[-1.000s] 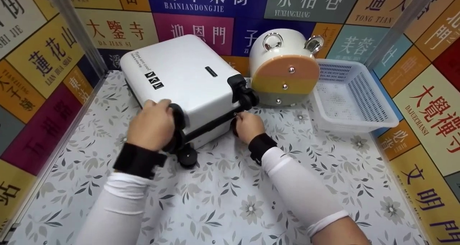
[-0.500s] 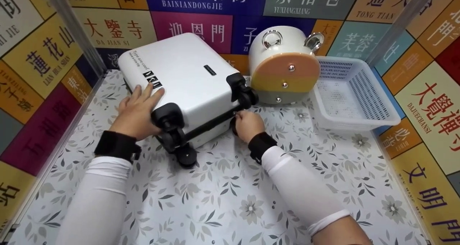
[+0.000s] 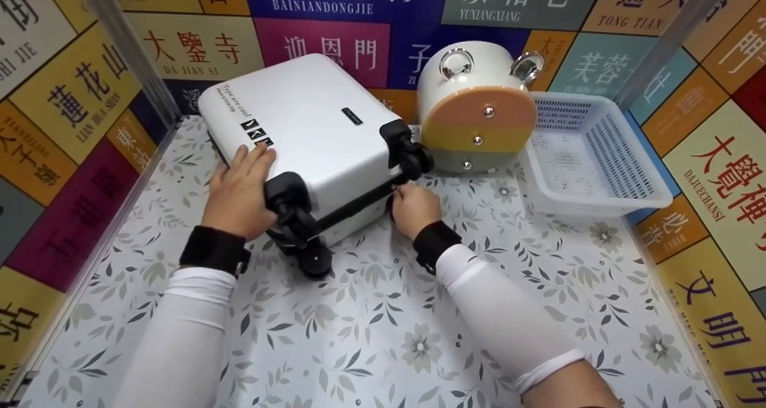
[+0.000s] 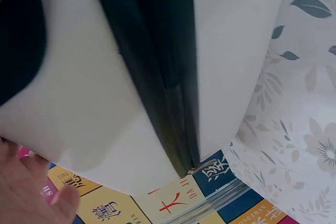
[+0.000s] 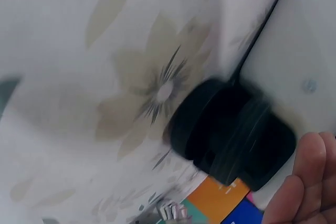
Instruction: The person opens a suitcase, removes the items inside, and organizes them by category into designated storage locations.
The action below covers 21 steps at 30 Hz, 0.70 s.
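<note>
A white suitcase [image 3: 299, 121] lies flat on the patterned surface, its wheeled end facing the person. My left hand [image 3: 239, 192] rests with spread fingers on its near left corner, beside a black wheel [image 3: 290, 201]. Below the other upper wheel [image 3: 413, 157], my right hand [image 3: 417, 209] has curled fingers pinching a small zipper pull at the dark seam [image 3: 359, 204]. The left wrist view shows the dark zipper strip [image 4: 157, 72] along the suitcase's side and part of the left hand [image 4: 37, 192]. Right fingers [image 5: 310, 177] appear beside a black wheel [image 5: 231, 132]; their grip is hidden there.
Right of the suitcase stands a rounded white box [image 3: 477, 112] with an orange, yellow and green front, small knobs and ring-shaped ears. A white plastic basket [image 3: 604, 203] sits beside it. Walls with printed signs [image 3: 323, 46] enclose the back and sides.
My left hand has left the near wheel and moved up onto the suitcase's top corner, its fingers spreading out. The right hand stays at the seam; the suitcase has barely shifted.
</note>
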### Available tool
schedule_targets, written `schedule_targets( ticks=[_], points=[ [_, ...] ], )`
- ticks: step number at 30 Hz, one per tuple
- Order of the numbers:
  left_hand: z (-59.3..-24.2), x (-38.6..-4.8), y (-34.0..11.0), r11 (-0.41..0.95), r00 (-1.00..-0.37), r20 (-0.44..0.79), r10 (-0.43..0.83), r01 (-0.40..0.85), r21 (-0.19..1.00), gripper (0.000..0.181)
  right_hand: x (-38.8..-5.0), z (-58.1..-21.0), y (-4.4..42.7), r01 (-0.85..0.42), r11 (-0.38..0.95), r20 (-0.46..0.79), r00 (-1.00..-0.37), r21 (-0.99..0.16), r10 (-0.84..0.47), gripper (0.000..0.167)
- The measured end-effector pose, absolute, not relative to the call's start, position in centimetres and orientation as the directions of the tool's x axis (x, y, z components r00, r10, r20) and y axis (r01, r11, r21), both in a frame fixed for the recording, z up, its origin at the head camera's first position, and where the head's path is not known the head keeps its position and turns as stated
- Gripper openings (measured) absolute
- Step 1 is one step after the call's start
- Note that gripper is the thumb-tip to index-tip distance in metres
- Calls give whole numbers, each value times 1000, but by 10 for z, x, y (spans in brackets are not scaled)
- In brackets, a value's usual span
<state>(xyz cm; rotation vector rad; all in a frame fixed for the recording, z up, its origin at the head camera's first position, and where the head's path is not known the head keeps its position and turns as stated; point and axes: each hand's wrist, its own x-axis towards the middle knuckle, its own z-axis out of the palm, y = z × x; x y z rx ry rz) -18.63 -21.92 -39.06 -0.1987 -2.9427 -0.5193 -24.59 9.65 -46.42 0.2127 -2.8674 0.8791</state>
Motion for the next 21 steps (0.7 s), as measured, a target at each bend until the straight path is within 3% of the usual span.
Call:
schedule_targets(
  ticks=[10,21],
  points=[
    [-386,-180,-206,953,-988,141,65,104,284,112,-240,-465,84,-199,798,156,-979,-569,-133,26],
    [-389,-165,-176,957,-987,145,-67,-22,290,116,-244,-463,80,-234,796,160,-972,-558,-174,28]
  ],
)
